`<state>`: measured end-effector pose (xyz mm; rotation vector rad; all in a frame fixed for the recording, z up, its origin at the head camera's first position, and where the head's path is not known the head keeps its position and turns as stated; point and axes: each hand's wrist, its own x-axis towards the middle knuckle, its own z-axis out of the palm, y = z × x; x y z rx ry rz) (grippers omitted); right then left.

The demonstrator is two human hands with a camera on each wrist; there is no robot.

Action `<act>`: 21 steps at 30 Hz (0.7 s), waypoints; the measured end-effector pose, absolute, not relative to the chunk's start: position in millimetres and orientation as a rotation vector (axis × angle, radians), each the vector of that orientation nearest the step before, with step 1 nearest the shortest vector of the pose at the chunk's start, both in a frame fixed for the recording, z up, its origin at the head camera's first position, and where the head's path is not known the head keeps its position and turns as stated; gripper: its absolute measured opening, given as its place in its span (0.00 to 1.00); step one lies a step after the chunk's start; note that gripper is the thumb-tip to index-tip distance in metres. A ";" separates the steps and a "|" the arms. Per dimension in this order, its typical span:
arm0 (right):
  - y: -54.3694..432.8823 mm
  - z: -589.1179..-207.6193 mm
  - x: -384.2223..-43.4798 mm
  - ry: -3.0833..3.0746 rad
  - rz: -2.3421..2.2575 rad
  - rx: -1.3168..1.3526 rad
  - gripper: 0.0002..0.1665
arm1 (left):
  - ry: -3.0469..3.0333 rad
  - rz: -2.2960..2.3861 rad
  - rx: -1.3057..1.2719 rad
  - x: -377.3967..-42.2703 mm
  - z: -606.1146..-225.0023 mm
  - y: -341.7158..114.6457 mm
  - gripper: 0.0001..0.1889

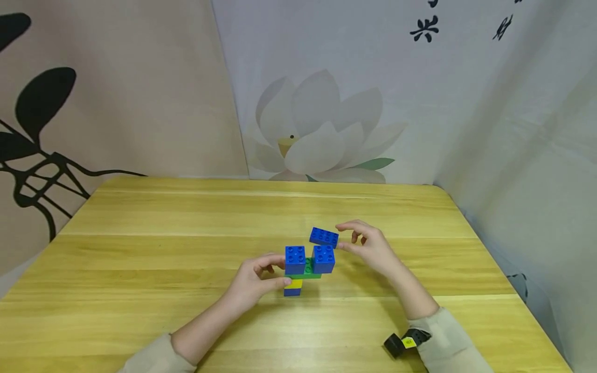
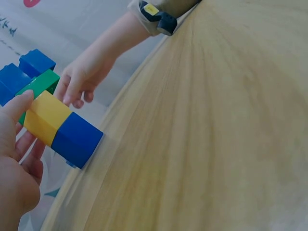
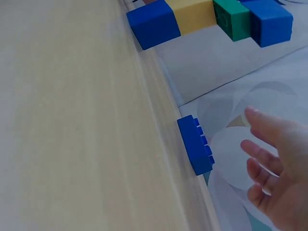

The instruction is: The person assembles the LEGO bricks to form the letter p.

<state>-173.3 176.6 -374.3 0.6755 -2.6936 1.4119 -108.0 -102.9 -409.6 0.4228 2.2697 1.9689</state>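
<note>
My left hand grips a brick model by its left side, thumb in front near the green and yellow parts. From the bottom up, the model has a blue brick, a yellow brick, a wider green brick and two blue bricks side by side, a left one and a right one. Just behind it, a longer blue brick lies studs up on the table. My right hand is beside that brick's right end, thumb and fingers spread apart, holding nothing.
The wooden table extends around the model on all sides. A printed cloth with a lotus hangs behind its far edge. On my right wrist sits a black strap with a yellow label.
</note>
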 end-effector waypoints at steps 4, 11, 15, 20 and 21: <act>182.3 -397.0 -189.8 -2.733 1.424 0.668 0.23 | 2.279 1.966 0.418 -107.9 -410.3 -102.7 0.16; 186.5 -410.9 -203.6 -2.756 1.471 0.679 0.23 | 2.280 1.965 0.440 -108.3 -411.3 -102.3 0.17; 186.9 -416.7 -208.0 -2.785 1.461 0.680 0.24 | 2.278 1.971 0.433 -108.1 -411.8 -102.3 0.16; 186.0 -422.3 -210.4 -2.824 1.484 0.630 0.23 | 2.279 1.968 0.436 -108.2 -411.2 -102.7 0.16; 184.1 -418.2 -208.0 -2.829 1.493 0.621 0.23 | 2.281 1.965 0.436 -108.3 -411.2 -102.9 0.17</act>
